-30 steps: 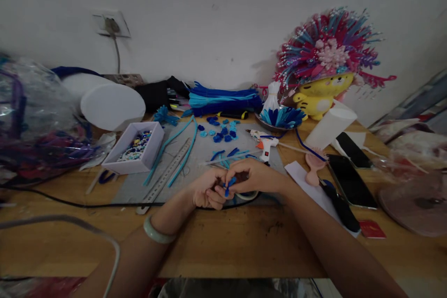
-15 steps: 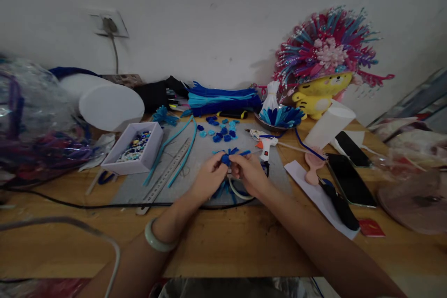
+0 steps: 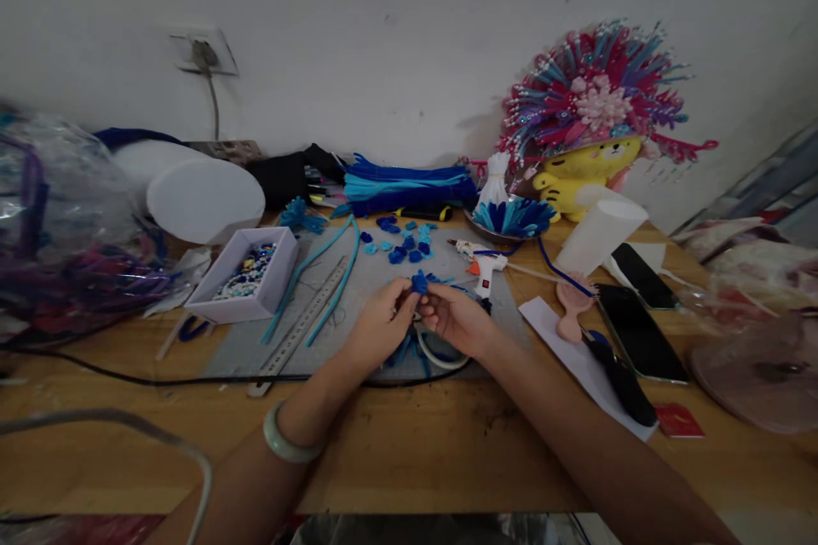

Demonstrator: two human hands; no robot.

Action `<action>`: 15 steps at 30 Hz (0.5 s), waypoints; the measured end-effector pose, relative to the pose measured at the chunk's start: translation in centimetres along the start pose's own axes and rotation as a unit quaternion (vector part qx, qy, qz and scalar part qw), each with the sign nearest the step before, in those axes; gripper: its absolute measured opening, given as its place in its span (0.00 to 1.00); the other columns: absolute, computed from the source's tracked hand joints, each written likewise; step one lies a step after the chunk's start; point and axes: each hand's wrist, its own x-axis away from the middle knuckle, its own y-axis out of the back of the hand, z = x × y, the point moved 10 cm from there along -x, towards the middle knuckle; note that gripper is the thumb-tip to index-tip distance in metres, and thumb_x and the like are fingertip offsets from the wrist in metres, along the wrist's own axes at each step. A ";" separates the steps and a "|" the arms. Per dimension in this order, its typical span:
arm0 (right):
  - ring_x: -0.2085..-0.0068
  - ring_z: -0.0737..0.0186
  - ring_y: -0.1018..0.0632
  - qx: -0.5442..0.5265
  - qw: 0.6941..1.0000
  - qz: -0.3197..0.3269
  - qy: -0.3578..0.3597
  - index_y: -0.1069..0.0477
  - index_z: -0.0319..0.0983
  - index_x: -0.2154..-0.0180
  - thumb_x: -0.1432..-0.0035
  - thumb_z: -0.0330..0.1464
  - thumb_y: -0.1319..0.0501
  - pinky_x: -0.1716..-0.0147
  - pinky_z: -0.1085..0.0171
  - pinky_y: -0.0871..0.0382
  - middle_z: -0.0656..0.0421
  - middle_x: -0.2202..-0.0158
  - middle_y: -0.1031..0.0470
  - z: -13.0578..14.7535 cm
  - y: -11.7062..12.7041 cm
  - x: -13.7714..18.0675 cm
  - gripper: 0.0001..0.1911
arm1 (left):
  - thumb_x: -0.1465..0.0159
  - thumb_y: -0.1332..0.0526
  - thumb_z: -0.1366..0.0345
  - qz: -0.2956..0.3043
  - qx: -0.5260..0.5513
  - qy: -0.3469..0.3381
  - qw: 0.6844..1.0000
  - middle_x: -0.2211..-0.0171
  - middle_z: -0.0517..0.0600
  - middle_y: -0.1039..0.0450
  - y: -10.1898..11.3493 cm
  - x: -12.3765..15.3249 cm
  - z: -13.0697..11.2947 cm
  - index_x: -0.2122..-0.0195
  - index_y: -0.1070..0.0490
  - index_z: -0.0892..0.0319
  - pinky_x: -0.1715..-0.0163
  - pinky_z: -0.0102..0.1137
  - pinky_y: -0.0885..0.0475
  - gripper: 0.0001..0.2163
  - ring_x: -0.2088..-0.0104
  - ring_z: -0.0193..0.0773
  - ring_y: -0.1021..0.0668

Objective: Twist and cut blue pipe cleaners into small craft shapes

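Observation:
A small blue pipe-cleaner flower (image 3: 419, 282) is pinched between the fingertips of my left hand (image 3: 382, 319) and my right hand (image 3: 458, 317), above the grey mat (image 3: 249, 353). Both hands are closed around it, thumbs and forefingers meeting at its base. Beneath them, partly hidden, lie more blue pipe-cleaner pieces (image 3: 409, 351) and a pale loop (image 3: 440, 358). Just beyond the hands, several small blue and turquoise curled flowers (image 3: 409, 245) are scattered on the mat. A white hot glue gun (image 3: 486, 272) rests right of my right hand.
Left of the hands are a steel ruler (image 3: 307, 324), turquoise pipe cleaners (image 3: 338, 298) and a bead box (image 3: 243, 306). A bundle of blue pipe cleaners (image 3: 409, 186) lies by the wall. Rightward are a pink brush (image 3: 572, 306), phones (image 3: 642, 332) and a black cable (image 3: 159, 377) leftward.
The blue flower now stands higher at my fingertips, its petals pointing up. My right hand has turned and opened slightly, its lower fingers showing more. The camera view has shifted a little.

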 end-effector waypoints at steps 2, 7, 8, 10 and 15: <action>0.83 0.74 0.36 0.101 0.992 -0.043 0.060 0.37 0.36 0.79 0.49 0.36 0.42 0.86 0.73 0.44 0.64 0.83 0.36 1.3 0.8 0.2 0.12 | 0.45 0.45 0.68 -0.009 -0.009 0.010 1.000 0.81 0.43 0.38 0.3 -0.1 0.2 0.75 0.35 0.58 0.76 0.24 0.43 0.03 0.78 0.31 0.36; 0.75 0.68 0.30 0.374 0.862 -0.121 0.319 0.32 0.38 0.72 0.55 0.36 0.38 0.76 0.68 0.35 0.61 0.76 0.30 6.5 0.1 2.6 0.08 | 0.46 0.47 0.69 -0.033 -0.028 0.032 0.999 0.85 0.41 0.45 0.8 -0.1 0.6 0.79 0.40 0.58 0.79 0.24 0.47 0.06 0.81 0.30 0.40; 0.72 0.67 0.28 0.407 0.836 -0.110 0.351 0.31 0.38 0.70 0.56 0.34 0.38 0.72 0.67 0.33 0.60 0.72 0.28 6.9 -0.6 3.0 0.08 | 0.46 0.47 0.70 -0.030 -0.025 0.032 0.999 0.85 0.41 0.45 0.7 -0.1 0.6 0.79 0.40 0.58 0.79 0.24 0.47 0.06 0.81 0.30 0.40; 0.68 0.66 0.27 0.438 0.814 -0.089 0.372 0.29 0.38 0.68 0.57 0.32 0.37 0.67 0.65 0.32 0.58 0.68 0.27 6.9 -1.2 3.2 0.09 | 0.46 0.47 0.70 -0.021 -0.015 0.030 0.999 0.85 0.41 0.46 0.5 -0.2 0.5 0.80 0.40 0.58 0.79 0.24 0.47 0.07 0.81 0.30 0.40; 0.74 0.68 0.27 0.338 0.895 -0.077 0.281 0.30 0.38 0.69 0.55 0.33 0.38 0.71 0.66 0.31 0.62 0.76 0.28 5.3 0.3 1.3 0.08 | 0.46 0.47 0.70 0.008 -0.051 -0.017 0.999 0.83 0.42 0.42 0.0 -0.3 -0.3 0.81 0.38 0.58 0.77 0.25 0.46 0.07 0.79 0.31 0.38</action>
